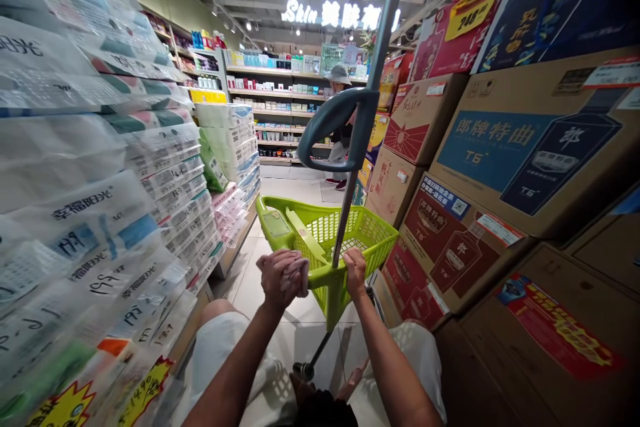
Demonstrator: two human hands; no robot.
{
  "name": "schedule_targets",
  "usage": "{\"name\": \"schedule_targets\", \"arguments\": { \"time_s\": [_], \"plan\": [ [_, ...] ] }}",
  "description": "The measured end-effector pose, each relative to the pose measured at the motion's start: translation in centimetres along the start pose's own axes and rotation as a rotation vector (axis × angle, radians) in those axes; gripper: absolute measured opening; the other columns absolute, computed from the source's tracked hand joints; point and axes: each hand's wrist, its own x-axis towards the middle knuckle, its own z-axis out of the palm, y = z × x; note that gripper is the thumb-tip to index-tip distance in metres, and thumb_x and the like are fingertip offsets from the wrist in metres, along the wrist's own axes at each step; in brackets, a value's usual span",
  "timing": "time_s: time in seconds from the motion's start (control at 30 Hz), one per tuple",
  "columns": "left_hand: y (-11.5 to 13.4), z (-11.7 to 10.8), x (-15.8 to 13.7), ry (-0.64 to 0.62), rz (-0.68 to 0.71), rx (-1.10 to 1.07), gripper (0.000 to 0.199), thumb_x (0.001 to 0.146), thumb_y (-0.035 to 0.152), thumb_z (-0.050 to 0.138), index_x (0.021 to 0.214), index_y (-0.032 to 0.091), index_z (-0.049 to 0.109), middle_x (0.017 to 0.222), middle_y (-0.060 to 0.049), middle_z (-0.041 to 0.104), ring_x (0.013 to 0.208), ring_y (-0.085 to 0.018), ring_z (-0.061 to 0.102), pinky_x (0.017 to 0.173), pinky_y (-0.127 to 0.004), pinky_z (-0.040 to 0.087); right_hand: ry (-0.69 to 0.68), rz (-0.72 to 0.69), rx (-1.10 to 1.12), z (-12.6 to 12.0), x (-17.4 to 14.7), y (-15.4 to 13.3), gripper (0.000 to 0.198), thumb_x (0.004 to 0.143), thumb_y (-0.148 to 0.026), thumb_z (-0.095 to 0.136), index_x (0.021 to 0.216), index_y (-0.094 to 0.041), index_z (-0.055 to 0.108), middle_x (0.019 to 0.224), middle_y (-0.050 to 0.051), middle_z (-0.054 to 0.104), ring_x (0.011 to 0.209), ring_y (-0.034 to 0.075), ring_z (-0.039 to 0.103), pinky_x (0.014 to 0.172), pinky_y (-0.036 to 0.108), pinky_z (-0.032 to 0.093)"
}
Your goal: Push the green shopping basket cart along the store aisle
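A lime-green shopping cart basket (377,240) stands right before my knees, its inside showing only mesh. My left hand (271,278) is closed around a crumpled pink cloth (295,272), which lies against the rim at the basket's near left. On the other side of the grey pole (346,213), my right hand (355,271) wraps its fingers over the near rim. The pole rises from the basket's near corner and carries a dark blue-grey loop handle (333,130). Below the basket, a small black caster wheel (303,370) rests on the floor near my feet.
Stacked tissue packs (170,173) line the aisle's left side. Cardboard liquor cartons (480,140) are piled high on the right, close to the cart. Ahead, a person in a grey hat (340,73) is on the tiled floor before shelves of boxed goods (280,93).
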Motion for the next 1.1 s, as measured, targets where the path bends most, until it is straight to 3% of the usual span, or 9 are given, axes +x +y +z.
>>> {"name": "schedule_targets", "arguments": {
  "time_s": [0.13, 0.2, 0.27, 0.37, 0.53, 0.67, 0.8, 0.93, 1.1],
  "plan": [
    [1.2, -1.4, 6.5, -0.731, 0.02, -0.029, 0.026, 0.093, 0.042, 0.056, 0.08, 0.021, 0.065, 0.075, -0.002, 0.071, 0.071, -0.019, 0.065, 0.099, -0.044, 0.039, -0.026, 0.02, 0.01, -0.8, 1.1, 0.7, 0.037, 0.094, -0.041, 0.045, 0.061, -0.024, 0.036, 0.067, -0.003, 0.041, 0.073, 0.018, 0.04, 0.076, 0.031, 0.033],
    [1.7, -1.2, 8.8, -0.92, 0.044, 0.002, 0.03, 0.092, 0.044, 0.057, 0.073, 0.021, 0.062, 0.066, -0.001, 0.067, 0.065, -0.019, 0.062, 0.097, -0.043, 0.039, -0.018, 0.03, 0.011, -1.0, 1.4, 0.9, 0.037, 0.092, -0.042, 0.045, 0.061, -0.025, 0.037, 0.067, -0.003, 0.041, 0.073, 0.018, 0.041, 0.076, 0.031, 0.034],
    [1.9, -0.7, 9.4, -0.977, 0.061, 0.022, 0.033, 0.091, 0.046, 0.058, 0.069, 0.021, 0.06, 0.062, 0.0, 0.065, 0.062, -0.019, 0.059, 0.094, -0.042, 0.041, -0.012, 0.035, 0.004, -1.0, 1.5, 1.0, 0.037, 0.092, -0.043, 0.044, 0.06, -0.025, 0.04, 0.066, -0.003, 0.042, 0.073, 0.018, 0.042, 0.077, 0.032, 0.035],
    [1.9, -0.3, 7.3, -0.768, 0.05, -0.038, 0.028, 0.091, 0.044, 0.059, 0.075, 0.021, 0.063, 0.068, -0.001, 0.068, 0.065, -0.019, 0.061, 0.091, -0.041, 0.043, 0.029, 0.031, -0.01, -0.7, 1.4, 0.9, 0.038, 0.094, -0.043, 0.039, 0.061, -0.025, 0.041, 0.065, -0.002, 0.044, 0.072, 0.018, 0.043, 0.079, 0.033, 0.035],
    [2.1, 1.6, -0.3, -0.025, -0.04, -0.145, 0.022, 0.095, 0.043, 0.058, 0.102, 0.022, 0.06, 0.094, -0.007, 0.07, 0.094, -0.024, 0.067, 0.092, -0.045, 0.049, 0.063, 0.015, -0.023, -0.6, 1.3, 0.8, 0.038, 0.094, -0.04, 0.037, 0.059, -0.025, 0.037, 0.063, -0.002, 0.042, 0.071, 0.018, 0.041, 0.079, 0.034, 0.035],
    [2.6, 4.8, -4.9, 0.377, -0.033, -0.141, 0.029, 0.095, 0.048, 0.06, 0.11, 0.025, 0.052, 0.112, -0.008, 0.062, 0.113, -0.026, 0.064, 0.092, -0.046, 0.055, 0.041, 0.032, 0.014, -0.9, 1.4, 0.6, 0.037, 0.093, -0.04, 0.04, 0.059, -0.025, 0.036, 0.064, -0.002, 0.041, 0.072, 0.018, 0.04, 0.075, 0.032, 0.034],
    [2.3, 5.4, -4.8, 0.427, -0.076, -0.185, 0.025, 0.095, 0.044, 0.06, 0.108, 0.024, 0.054, 0.11, -0.007, 0.061, 0.11, -0.024, 0.063, 0.093, -0.045, 0.054, 0.008, 0.052, 0.05, -1.4, 1.7, 0.6, 0.036, 0.092, -0.04, 0.043, 0.06, -0.025, 0.035, 0.065, -0.002, 0.04, 0.072, 0.018, 0.04, 0.073, 0.031, 0.034],
    [1.8, 4.0, -2.8, 0.313, -0.469, -0.218, 0.025, 0.097, 0.045, 0.059, 0.107, 0.022, 0.057, 0.098, -0.005, 0.063, 0.095, -0.021, 0.064, 0.091, -0.039, 0.052, -0.044, 0.06, 0.086, -1.8, 1.9, 0.7, 0.036, 0.092, -0.039, 0.045, 0.061, -0.025, 0.034, 0.066, -0.003, 0.039, 0.073, 0.017, 0.04, 0.074, 0.031, 0.034],
    [4.5, 5.6, -4.4, 0.565, -0.936, -0.213, 0.042, 0.096, 0.059, 0.056, 0.114, 0.022, 0.05, 0.107, -0.007, 0.062, 0.098, -0.019, 0.064, 0.087, -0.034, 0.053, -0.036, 0.074, 0.099, -1.8, 1.7, 0.6, 0.034, 0.092, -0.04, 0.044, 0.063, -0.025, 0.036, 0.068, -0.002, 0.04, 0.075, 0.017, 0.04, 0.075, 0.031, 0.035]
  ]
}}
